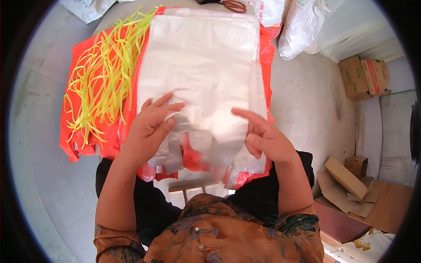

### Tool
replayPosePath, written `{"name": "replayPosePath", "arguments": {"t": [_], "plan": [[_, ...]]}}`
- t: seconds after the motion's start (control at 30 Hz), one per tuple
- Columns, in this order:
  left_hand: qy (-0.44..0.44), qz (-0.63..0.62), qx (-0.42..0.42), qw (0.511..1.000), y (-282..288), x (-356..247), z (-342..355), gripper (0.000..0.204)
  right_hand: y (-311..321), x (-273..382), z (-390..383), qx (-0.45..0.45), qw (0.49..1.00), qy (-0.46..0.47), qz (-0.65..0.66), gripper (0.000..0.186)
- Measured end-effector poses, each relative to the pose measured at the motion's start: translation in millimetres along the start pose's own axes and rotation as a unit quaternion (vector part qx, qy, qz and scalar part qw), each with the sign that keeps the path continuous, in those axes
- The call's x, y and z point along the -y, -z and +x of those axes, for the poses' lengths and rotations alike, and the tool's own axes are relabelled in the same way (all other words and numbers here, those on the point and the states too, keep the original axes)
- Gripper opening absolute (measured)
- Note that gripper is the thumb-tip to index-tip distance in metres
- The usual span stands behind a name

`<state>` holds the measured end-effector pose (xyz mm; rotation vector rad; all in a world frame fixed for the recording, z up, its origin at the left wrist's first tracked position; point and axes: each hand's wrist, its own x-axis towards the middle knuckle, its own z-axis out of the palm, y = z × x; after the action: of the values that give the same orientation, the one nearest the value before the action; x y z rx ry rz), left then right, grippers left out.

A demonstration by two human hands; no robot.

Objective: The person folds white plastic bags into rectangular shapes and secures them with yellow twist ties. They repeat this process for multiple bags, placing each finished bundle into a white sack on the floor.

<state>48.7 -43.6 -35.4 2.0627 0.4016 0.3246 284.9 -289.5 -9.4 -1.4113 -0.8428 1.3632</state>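
Observation:
A stack of white plastic bags (pixel 199 52) with cut-out handles lies flat in front of me, on top of red plastic bags. My left hand (pixel 151 127) is at the stack's near left side. Its thumb and index finger pinch a lifted, curled flap of the top white bag, while the other fingers spread over the plastic. Over the near right side is my right hand (pixel 265 138), its index finger stretched out along the bag and the other fingers bent. Nothing shows in its grasp. The bags' near edge is blurred.
Yellow ribbon strips (pixel 105 74) lie over red plastic bags (pixel 79 127) on the left. Scissors (pixel 234 6) with reddish handles are at the far edge. White sacks (pixel 302 28) stand at the far right. Cardboard boxes (pixel 362 78) and flattened cardboard (pixel 344 190) are further right.

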Motion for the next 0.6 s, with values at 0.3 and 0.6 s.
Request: {"name": "replayPosePath", "arguments": {"t": [0.3, 0.6], "plan": [[-0.003, 0.019, 0.006, 1.000, 0.9, -6.0, 0.2, 0.020, 9.4, -14.0, -2.3, 0.269, 0.955, 0.080, -0.095, 0.048], [-0.091, 0.246, 0.057, 0.963, 1.7, -16.7, -3.6, 0.025, 11.6, -3.8, -2.7, 0.201, 0.978, 0.008, 0.060, 0.044]]}}
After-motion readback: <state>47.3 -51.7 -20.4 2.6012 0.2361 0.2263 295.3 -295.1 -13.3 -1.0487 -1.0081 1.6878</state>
